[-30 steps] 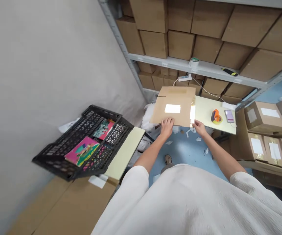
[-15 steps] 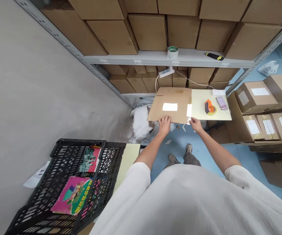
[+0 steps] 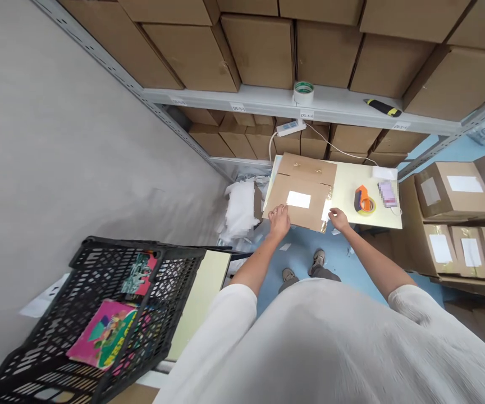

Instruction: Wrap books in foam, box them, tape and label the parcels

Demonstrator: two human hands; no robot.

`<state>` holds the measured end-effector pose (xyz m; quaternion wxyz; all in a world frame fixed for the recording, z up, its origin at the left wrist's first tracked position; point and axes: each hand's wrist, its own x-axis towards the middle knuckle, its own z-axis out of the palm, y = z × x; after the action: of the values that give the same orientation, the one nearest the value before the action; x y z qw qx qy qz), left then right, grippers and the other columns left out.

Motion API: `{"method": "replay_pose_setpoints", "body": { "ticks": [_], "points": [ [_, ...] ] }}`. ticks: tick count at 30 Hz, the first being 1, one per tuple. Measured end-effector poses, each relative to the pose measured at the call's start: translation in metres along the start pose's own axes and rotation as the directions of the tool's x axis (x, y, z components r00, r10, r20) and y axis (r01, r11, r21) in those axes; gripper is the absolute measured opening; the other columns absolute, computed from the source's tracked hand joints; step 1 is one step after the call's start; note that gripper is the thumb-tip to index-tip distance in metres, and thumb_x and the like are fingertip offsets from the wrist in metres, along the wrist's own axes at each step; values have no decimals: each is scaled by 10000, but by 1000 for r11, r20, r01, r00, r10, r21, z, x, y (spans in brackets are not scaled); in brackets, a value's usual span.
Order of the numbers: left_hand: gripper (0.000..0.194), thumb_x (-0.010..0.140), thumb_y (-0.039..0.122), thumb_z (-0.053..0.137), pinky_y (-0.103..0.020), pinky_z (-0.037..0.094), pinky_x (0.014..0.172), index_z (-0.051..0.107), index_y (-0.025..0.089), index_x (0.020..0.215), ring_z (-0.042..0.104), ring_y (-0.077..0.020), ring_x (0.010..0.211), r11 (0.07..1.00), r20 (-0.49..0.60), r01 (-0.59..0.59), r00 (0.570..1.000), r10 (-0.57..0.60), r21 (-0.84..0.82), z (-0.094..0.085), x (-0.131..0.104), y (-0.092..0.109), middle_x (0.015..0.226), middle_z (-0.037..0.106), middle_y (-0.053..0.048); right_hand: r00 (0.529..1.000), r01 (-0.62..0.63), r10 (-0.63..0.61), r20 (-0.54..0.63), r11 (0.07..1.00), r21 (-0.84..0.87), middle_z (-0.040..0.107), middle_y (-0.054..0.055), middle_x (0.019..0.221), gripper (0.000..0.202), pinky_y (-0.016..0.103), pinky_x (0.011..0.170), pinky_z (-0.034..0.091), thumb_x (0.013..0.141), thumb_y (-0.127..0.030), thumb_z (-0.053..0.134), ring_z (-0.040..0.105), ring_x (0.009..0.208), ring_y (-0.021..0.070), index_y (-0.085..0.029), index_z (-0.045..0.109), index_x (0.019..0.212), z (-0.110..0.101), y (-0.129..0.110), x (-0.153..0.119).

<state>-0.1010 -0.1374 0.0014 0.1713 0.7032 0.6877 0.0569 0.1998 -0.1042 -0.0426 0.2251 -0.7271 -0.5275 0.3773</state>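
Note:
A brown cardboard box (image 3: 303, 178) lies on a pale yellow tabletop (image 3: 347, 174), its near edge toward me. On its top face is a white label (image 3: 298, 199); shiny tape and another white label (image 3: 326, 209) run along its right edge. My left hand (image 3: 279, 221) grips the near left edge, fingers bent over the top and the thumb side partly hidden. At the right edge, my right hand (image 3: 338, 219) is closed with fingertips pinched beside the second label; whatever they hold is too small to make out. An orange tape dispenser (image 3: 364, 200) rests to the right.
A phone (image 3: 388, 193) and a white power strip (image 3: 291, 128) are near the table. The shelf above carries a tape roll (image 3: 303, 93), a utility knife (image 3: 382, 108) and stacked cartons (image 3: 259, 53). A black crate (image 3: 141, 314) with books stands at lower left; labelled boxes (image 3: 463, 185) at right.
The view has shifted. The box has moved back and sits more squarely on the tabletop, showing tabletop at its left. My right hand has gone from the box's near right corner slightly up its right edge.

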Motion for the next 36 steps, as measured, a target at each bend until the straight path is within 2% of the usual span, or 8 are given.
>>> {"method": "replay_pose_setpoints", "body": {
  "ticks": [7,14,19,24,28,32,36],
  "points": [
    [535,1041,197,494,-525,401,1228,568,188,1571,518,-352,1500,986,20,154,988,-153,-63,11,12,9,1673,536,-184,986,118,-111,126,992,-47,820,135,1229,291,466,1145,552,897,-249,623,755,1178,289,-196,798,1123,-13,-20,64],
    [522,1035,206,523,-518,453,1199,588,195,1554,557,-355,1460,973,74,216,975,-210,-83,16,20,-1,1645,554,-190,977,142,-134,163,989,-41,822,115,1157,264,454,1099,580,862,-234,640,762,1114,276,-208,806,1066,1,-51,94],
    [518,1033,181,524,-490,462,1195,593,181,1547,581,-343,1434,975,105,208,974,-199,-82,14,44,-13,1621,568,-190,973,156,-142,180,986,-66,811,128,1207,288,438,1084,587,843,-228,662,765,1097,272,-193,809,1088,4,-73,117],
    [510,1031,171,530,-490,467,1191,598,194,1536,575,-341,1430,974,103,208,975,-199,-86,15,68,-22,1606,567,-193,970,164,-139,198,980,-111,772,150,1322,376,431,1070,586,823,-210,660,761,1045,259,-179,793,1174,10,-82,147],
    [489,1022,166,532,-487,478,1176,618,206,1501,577,-340,1410,959,134,265,958,-252,-95,22,76,-20,1590,573,-183,958,207,-161,237,961,-184,750,165,1296,391,433,1089,569,787,-219,702,739,1116,290,-168,792,1164,19,-85,179],
    [471,1015,164,539,-476,496,1153,630,220,1474,573,-339,1407,911,148,395,914,-378,-119,34,81,-6,1562,569,-180,938,249,-156,308,924,-290,683,168,1380,480,507,1128,543,785,-307,766,688,1243,348,-196,762,1252,26,-91,223],
    [382,1038,215,541,-500,468,1181,661,219,1400,567,-343,1411,797,186,590,804,-565,-129,47,86,20,1469,624,-184,892,366,-164,420,809,-460,570,150,1557,598,527,1224,456,820,-394,780,567,1411,373,-252,682,1393,29,-106,271]
  ]
}}
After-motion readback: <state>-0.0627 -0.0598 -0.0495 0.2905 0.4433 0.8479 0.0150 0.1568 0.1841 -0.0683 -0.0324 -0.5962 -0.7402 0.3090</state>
